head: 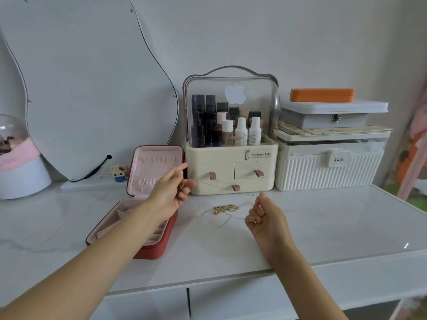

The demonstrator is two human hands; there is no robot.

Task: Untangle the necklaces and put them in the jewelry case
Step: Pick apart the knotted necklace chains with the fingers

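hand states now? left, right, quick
Left hand: pinching one end of a thin chain, raised beside the open jewelry case.
Right hand: fingers curled, pinching the chain's other end.

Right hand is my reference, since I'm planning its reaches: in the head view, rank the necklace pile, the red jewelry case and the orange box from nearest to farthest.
1. Necklace pile, just left of the right hand.
2. Red jewelry case, farther left, under the left hand.
3. Orange box, atop the stack at back right.
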